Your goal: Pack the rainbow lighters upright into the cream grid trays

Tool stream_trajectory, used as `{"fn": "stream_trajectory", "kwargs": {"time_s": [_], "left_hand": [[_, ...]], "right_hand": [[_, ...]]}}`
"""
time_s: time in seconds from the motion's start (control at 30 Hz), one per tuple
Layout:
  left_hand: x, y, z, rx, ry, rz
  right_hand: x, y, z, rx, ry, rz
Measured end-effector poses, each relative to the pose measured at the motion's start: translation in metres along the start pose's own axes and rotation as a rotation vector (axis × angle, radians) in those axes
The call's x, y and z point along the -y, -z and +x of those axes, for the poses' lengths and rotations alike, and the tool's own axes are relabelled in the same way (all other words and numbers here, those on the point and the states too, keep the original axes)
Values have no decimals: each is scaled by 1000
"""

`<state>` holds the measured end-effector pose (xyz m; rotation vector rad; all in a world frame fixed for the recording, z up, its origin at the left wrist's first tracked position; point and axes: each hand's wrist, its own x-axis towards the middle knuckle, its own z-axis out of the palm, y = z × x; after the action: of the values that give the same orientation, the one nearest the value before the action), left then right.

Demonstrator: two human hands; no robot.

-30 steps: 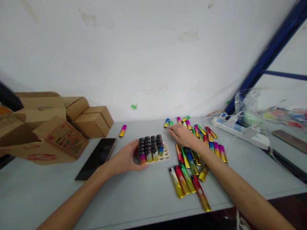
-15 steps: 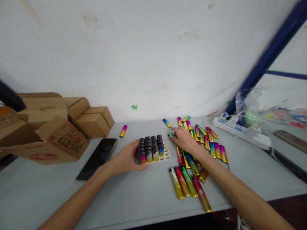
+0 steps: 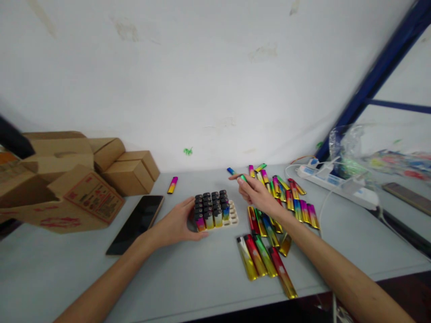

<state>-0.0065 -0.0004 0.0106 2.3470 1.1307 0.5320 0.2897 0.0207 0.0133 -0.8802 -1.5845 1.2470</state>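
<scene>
My left hand (image 3: 177,223) is wrapped round the left side of a white tray (image 3: 233,217) with round-edged slots. Upright lighters (image 3: 209,218) with black tops fill most of it, while bare slots show along its right side. My right hand (image 3: 256,195), fingers closed, pinches a green lighter (image 3: 243,178) just above the table, behind and to the right of the tray; most of that lighter is hidden. Beneath and around the right forearm lie many loose shiny lighters (image 3: 265,256) in gold, red, green, blue and pink.
A dark phone (image 3: 136,226) lies left of the tray, with a pink-and-yellow lighter (image 3: 173,185) behind it. Cardboard boxes (image 3: 129,175) stand at the far left. To the right are a white power strip (image 3: 340,186) with cables and a clear plastic bag (image 3: 353,150). A wall rises behind.
My right hand has closed on the green lighter and lifted it off the table, tilting it upward. The left hand and the tray have stayed in place.
</scene>
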Motion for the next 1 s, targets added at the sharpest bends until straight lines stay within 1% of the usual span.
{"fn": "stream_trajectory", "kwargs": {"time_s": [0.13, 0.23, 0.3, 0.47, 0.57, 0.67, 0.8, 0.93, 1.0], "left_hand": [[0, 0, 0, 3, 0, -8], [0, 0, 0, 3, -5, -11], [0, 0, 0, 2, -5, -17], [2, 0, 0, -6, -17, -27], [2, 0, 0, -7, -21, -24], [1, 0, 0, -5, -18, -17], [1, 1, 0, -7, -21, -4], [1, 0, 0, -9, -25, -8], [1, 0, 0, -8, -27, -12]], "right_hand": [[3, -3, -1, -48, -11, 83], [3, -3, -2, -62, 6, 56], [3, -4, -3, -95, 38, -47], [1, -5, -6, -271, 123, -436], [0, -5, -6, -317, 128, -513], [2, -5, -7, -324, 141, -533], [4, -4, -7, -296, 153, -550], [4, -3, -8, -324, 177, -552], [4, -2, -9, -261, 163, -521]]}}
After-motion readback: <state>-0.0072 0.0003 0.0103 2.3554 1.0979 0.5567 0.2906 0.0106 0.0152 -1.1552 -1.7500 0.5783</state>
